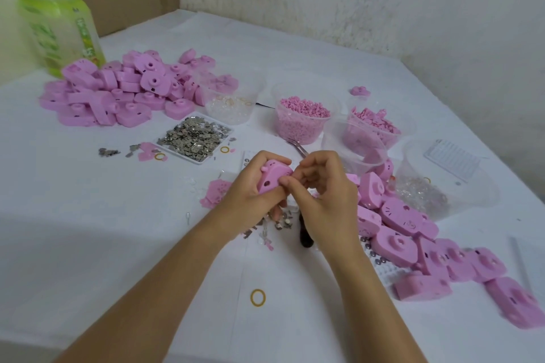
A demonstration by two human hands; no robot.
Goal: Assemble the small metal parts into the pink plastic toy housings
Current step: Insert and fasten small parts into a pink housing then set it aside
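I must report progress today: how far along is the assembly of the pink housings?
Likely finished: the row of pink plastic housings beside the right hand, insides hidden. In hand: the left hand grips one pink plastic toy housing; the right hand pinches its edge. Left: the big heap of pink housings far left, and small grey metal parts filling the white tray.

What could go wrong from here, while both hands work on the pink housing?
1. The right hand pinches at the housing that the left hand grips; a small part could slip and get lost among the loose metal pieces below.
2. The clear cup behind the right hand might be knocked over.
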